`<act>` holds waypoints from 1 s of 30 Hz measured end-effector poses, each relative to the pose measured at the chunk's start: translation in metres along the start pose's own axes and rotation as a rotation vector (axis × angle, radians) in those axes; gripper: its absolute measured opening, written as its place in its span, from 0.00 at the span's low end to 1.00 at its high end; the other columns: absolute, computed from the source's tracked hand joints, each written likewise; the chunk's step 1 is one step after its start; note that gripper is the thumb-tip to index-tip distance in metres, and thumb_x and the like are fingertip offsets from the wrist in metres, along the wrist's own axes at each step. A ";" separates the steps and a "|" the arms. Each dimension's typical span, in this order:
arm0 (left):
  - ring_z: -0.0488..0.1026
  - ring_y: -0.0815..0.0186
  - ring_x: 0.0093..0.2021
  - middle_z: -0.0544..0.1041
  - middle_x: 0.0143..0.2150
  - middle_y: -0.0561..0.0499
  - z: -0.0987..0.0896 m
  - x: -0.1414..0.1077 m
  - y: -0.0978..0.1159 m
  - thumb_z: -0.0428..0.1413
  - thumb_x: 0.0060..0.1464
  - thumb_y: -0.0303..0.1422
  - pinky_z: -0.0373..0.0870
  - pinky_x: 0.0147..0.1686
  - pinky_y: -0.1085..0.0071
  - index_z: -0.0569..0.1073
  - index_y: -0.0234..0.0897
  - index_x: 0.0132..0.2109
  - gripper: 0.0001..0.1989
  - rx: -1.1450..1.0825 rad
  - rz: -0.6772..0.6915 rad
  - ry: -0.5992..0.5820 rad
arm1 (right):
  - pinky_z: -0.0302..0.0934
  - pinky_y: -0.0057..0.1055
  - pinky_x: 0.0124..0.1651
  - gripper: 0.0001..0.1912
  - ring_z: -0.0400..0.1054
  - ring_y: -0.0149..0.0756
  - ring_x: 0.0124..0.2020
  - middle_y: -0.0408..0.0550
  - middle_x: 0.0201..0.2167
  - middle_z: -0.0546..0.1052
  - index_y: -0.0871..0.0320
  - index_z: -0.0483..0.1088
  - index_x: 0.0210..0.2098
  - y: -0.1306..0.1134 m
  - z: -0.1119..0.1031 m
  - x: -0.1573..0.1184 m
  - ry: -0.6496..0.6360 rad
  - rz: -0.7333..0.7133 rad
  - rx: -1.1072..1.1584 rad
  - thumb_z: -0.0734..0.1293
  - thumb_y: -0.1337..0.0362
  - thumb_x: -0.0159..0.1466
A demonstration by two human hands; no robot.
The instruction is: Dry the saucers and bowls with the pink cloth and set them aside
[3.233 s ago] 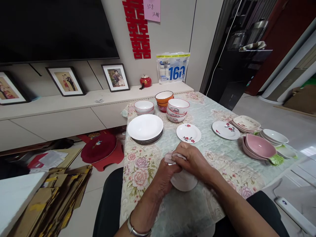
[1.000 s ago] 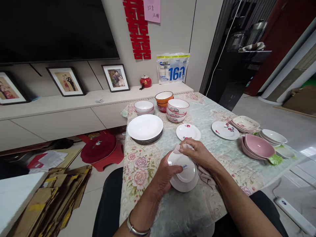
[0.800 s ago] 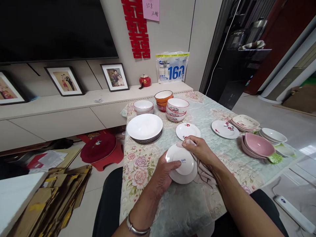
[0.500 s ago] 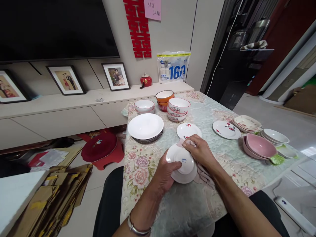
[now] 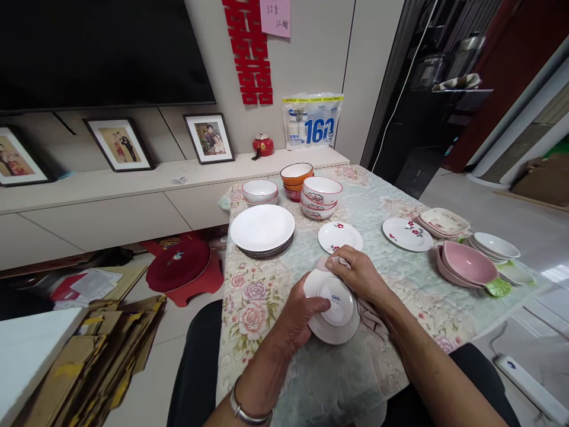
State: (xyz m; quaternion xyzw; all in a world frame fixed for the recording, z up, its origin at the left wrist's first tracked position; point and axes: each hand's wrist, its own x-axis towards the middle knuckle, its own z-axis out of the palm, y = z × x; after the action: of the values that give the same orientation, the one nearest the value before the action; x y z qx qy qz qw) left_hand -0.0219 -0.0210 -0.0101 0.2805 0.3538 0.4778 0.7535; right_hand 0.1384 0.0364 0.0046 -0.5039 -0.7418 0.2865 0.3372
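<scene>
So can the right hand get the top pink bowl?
Probably yes: only tablecloth lies between the right hand and the pink bowl, but that hand holds a cloth against the plate and might need to let go.

I noted a narrow, smooth, silver-coloured bangle [image 5: 239, 409] above the person's left hand [image 5: 299, 311]. The right hand [image 5: 355, 274] and forearm [image 5: 429, 353] were bare. Near-black trousers [image 5: 198, 362] covered the legs; weave indistinct.
</scene>
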 end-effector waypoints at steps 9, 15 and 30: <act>0.76 0.59 0.37 0.80 0.38 0.46 0.000 -0.001 0.005 0.67 0.34 0.26 0.71 0.40 0.65 0.74 0.32 0.49 0.29 -0.087 0.007 0.036 | 0.56 0.28 0.29 0.14 0.60 0.31 0.26 0.40 0.24 0.69 0.58 0.69 0.30 0.014 -0.004 0.004 -0.045 0.238 0.394 0.69 0.52 0.57; 0.77 0.56 0.42 0.81 0.43 0.45 0.000 0.002 0.008 0.68 0.35 0.27 0.71 0.44 0.63 0.74 0.34 0.52 0.32 -0.156 0.127 0.127 | 0.56 0.29 0.30 0.16 0.61 0.33 0.27 0.41 0.24 0.70 0.58 0.70 0.29 0.022 -0.001 0.007 0.166 0.277 0.363 0.69 0.51 0.56; 0.71 0.64 0.32 0.77 0.32 0.51 0.001 0.000 -0.002 0.59 0.36 0.19 0.65 0.33 0.70 0.75 0.34 0.43 0.22 0.071 0.066 -0.008 | 0.57 0.33 0.42 0.10 0.66 0.36 0.37 0.46 0.31 0.72 0.55 0.75 0.30 -0.022 0.014 -0.006 -0.110 -0.295 -0.039 0.64 0.64 0.66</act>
State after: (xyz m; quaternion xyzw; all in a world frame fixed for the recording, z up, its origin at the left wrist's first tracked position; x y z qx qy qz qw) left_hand -0.0200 -0.0219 -0.0107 0.3206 0.3580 0.4882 0.7285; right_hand 0.1163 0.0225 0.0118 -0.3797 -0.8305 0.2463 0.3247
